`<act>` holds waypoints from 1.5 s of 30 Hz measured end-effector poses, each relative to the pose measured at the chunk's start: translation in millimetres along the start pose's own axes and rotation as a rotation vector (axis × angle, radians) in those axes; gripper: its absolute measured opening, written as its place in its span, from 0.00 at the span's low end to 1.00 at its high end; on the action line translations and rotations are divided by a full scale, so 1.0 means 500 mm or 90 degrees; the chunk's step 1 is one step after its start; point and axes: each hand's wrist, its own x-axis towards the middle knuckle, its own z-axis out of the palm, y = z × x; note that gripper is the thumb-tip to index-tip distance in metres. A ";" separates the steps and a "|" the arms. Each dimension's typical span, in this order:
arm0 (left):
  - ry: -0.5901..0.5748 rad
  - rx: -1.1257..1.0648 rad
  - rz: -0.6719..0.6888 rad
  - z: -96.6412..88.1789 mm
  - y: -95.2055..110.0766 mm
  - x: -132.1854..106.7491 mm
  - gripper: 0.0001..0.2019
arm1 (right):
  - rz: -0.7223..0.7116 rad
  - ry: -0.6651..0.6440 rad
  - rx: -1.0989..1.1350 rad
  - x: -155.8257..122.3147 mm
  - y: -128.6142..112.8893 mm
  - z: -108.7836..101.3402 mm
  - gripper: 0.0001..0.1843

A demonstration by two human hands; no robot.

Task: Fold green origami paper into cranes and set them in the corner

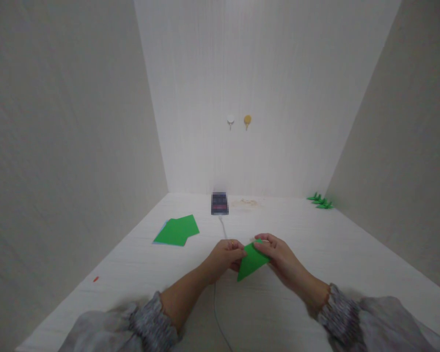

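Between my two hands is a folded sheet of green paper [253, 263], raised a little above the white table. My left hand [225, 256] pinches its left edge with thumb and fingers, and a ring shows on one finger. On the other side, my right hand [278, 254] grips the upper right part, thumb in front and fingers behind. One pointed corner of the paper hangs downward. The fingertips behind the sheet are partly hidden.
Flat green sheets [178, 231] lie at the left. Folded green paper pieces [319, 201] stand by the right wall. A dark device [220, 203] sits at the back, its cable [217, 313] running under my hands. A small red scrap [96, 279] lies left. Two hooks [247, 120] hang on the wall.
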 end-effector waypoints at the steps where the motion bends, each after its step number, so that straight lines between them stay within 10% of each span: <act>1: 0.005 0.024 -0.003 0.000 -0.002 0.002 0.08 | 0.012 -0.010 0.008 0.000 0.006 0.003 0.15; 18: 0.044 0.150 -0.011 0.006 0.008 -0.001 0.09 | -0.212 -0.011 -0.482 -0.019 -0.002 0.011 0.09; 45: 0.052 0.010 0.038 0.009 0.031 -0.015 0.10 | -0.447 -0.175 -0.345 -0.003 0.002 -0.020 0.12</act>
